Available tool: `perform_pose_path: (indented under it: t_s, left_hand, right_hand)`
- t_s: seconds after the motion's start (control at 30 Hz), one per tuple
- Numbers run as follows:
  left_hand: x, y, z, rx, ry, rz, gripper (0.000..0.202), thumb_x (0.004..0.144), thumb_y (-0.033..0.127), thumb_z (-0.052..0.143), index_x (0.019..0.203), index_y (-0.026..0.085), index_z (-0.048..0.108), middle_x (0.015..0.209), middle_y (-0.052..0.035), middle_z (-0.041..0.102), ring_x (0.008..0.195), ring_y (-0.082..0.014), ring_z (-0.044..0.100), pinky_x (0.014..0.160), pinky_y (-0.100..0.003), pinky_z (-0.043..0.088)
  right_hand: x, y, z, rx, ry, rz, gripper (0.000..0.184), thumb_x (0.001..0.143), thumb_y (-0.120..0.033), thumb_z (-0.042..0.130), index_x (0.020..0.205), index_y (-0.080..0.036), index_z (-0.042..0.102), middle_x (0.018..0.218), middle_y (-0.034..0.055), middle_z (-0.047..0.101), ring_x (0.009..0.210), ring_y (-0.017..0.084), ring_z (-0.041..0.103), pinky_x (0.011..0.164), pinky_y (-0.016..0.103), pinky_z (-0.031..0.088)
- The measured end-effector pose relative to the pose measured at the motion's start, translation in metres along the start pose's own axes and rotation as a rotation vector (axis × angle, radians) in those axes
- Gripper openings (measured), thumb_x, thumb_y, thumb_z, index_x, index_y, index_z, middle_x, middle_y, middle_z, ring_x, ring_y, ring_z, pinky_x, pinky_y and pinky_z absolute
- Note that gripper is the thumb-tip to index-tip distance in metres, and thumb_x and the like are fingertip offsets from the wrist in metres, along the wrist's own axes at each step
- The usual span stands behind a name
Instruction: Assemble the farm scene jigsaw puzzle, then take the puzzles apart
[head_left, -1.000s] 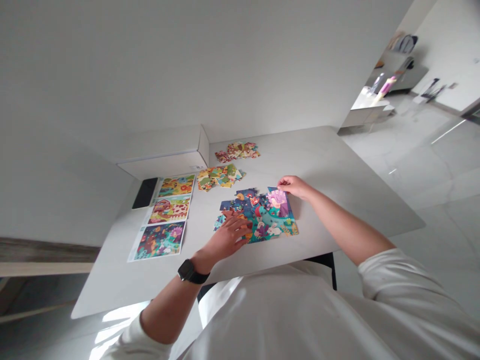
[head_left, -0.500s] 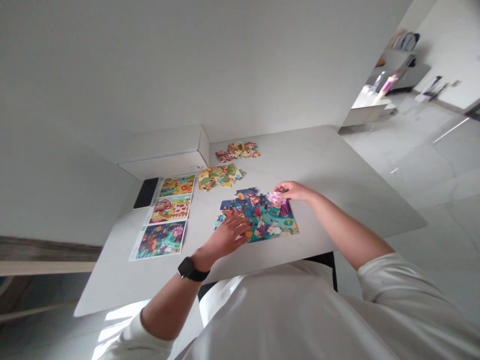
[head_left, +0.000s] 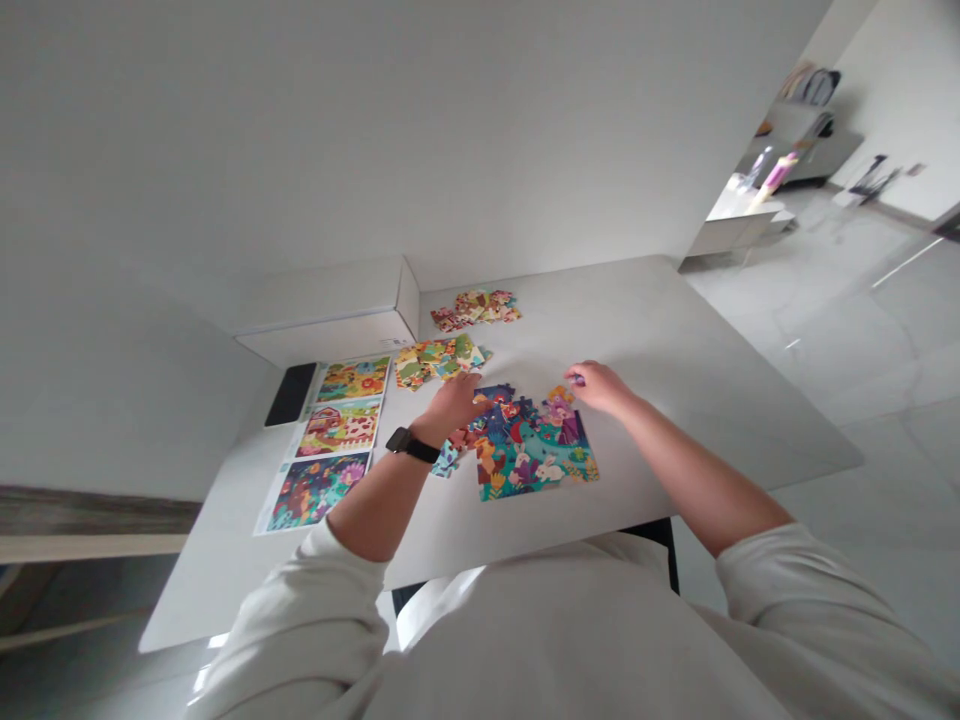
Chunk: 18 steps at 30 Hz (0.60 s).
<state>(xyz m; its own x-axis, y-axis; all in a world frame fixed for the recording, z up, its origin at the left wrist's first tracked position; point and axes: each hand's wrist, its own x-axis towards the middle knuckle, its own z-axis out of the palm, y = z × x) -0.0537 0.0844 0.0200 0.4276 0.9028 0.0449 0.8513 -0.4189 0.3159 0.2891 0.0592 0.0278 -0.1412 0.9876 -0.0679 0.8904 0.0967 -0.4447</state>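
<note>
**Part-built jigsaw puzzle**: printed card, interlocking die-cut pieces, on a pale smooth table, directly in front of the wearer. Teal lower section with white rabbits; dark blue upper section with a ragged, unfinished edge.

**Left hand**: open, palm down, fingers extended over the puzzle's upper left edge; no held piece visible, though the fingers hide some pieces. Black wristwatch on the wrist. **Right hand**: fingers drawn together at the puzzle's upper right, pinching a purple puzzle piece, mostly hidden and hard to make out.

**Loose pieces**: two heaps, a near heap and a far heap, both beyond the puzzle. **Printed picture sheet**: three scenes in a column, left of the puzzle. Black phone beside it; white box at the table's far edge.

Compared with the earlier frames, the left hand sits farther up the puzzle, and more of the white sleeve shows.
</note>
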Motion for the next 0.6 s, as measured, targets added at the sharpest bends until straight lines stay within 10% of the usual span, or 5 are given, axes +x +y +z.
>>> perform_pose_path:
  t_s: [0.27,0.6]
  left_hand:
    - [0.038,-0.012,-0.007,-0.162,-0.151,0.090,0.030,0.067,0.033,0.093,0.089,0.020,0.076,0.092,-0.0096,0.075,0.096,-0.0315,0.071,0.092,-0.037,0.054]
    - [0.007,0.003,-0.034,-0.284,-0.115,0.091,0.020,0.083,0.022,0.071,0.102,0.021,0.075,0.096,-0.0064,0.078,0.089,-0.0240,0.070,0.080,-0.032,0.052]
  right_hand:
    - [0.002,-0.016,0.012,-0.063,0.008,-0.144,0.028,0.097,-0.023,0.073,0.124,-0.023,0.081,0.133,0.0144,0.071,0.125,0.031,0.065,0.115,0.044,0.047]
    - [0.041,-0.097,0.042,-0.023,-0.125,-0.430,0.043,0.098,-0.035,0.078,0.139,-0.023,0.075,0.138,0.0154,0.074,0.126,0.031,0.069,0.111,0.037,0.048]
